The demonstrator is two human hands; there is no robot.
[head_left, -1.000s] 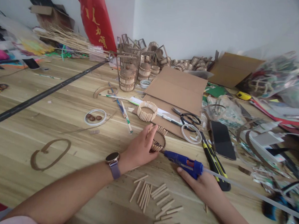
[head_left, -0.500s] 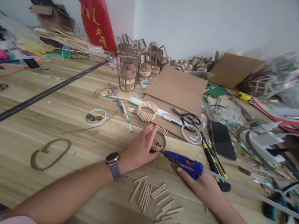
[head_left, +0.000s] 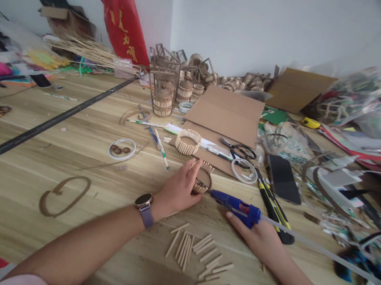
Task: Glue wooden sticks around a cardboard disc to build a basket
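Note:
My left hand is closed on the left side of a small round basket of wooden sticks, with cardboard showing inside its ring. In my right hand is a blue glue gun, a long pale glue stick trailing from its back. The nozzle points left and is close to the basket's lower right edge; whether they touch I cannot tell. Short wooden sticks lie loose on the table just below. Beyond the basket stands a paler ring of sticks.
Black scissors, a white ring, a yellow-black utility knife and a phone lie to the right. Cardboard sheets are behind. Finished little buckets crowd the wall. A brown strip loop is at left.
The glue gun and my right hand have shifted very slightly to the right. My left hand stays on the basket.

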